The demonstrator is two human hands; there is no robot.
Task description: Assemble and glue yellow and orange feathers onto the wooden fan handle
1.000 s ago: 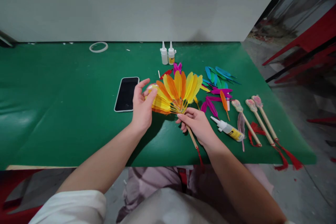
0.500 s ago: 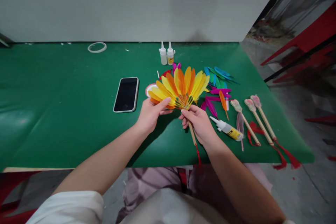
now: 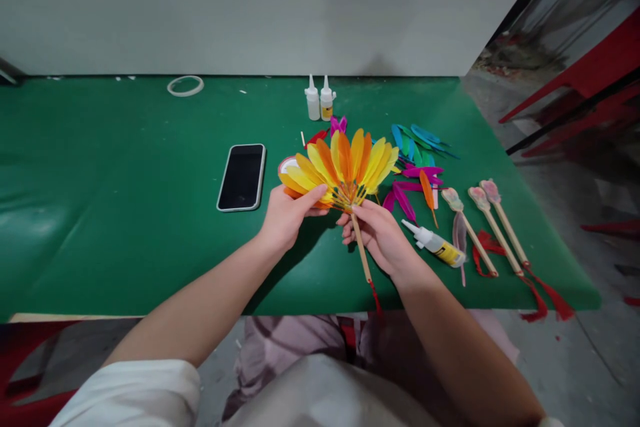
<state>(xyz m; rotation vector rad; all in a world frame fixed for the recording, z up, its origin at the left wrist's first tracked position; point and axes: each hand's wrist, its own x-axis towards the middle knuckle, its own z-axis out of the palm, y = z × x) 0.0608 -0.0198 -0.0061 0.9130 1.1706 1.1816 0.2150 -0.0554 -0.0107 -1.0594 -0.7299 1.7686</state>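
A fan of yellow and orange feathers [image 3: 345, 163] on a thin wooden stick with a red tassel is held just above the green table [image 3: 125, 213]. My left hand [image 3: 290, 213] pinches the fan's lower left feathers between thumb and fingers. My right hand [image 3: 377, 233] is closed round the top of the stick, right under the feather base. The stick runs down past my right palm, and its tassel hangs near the table's front edge.
A black phone [image 3: 242, 177] lies left of the fan. Two small glue bottles [image 3: 319, 100] stand behind it, and a third [image 3: 434, 245] lies on its side. Loose blue, green, pink and orange feathers [image 3: 417, 160], three tasselled sticks [image 3: 493, 230] and a tape ring [image 3: 185, 85] lie around.
My left hand dropped from the fan's upper left edge to its lower left feathers. The fan shifted slightly right and opened out, and the stick now shows in front of my right palm.
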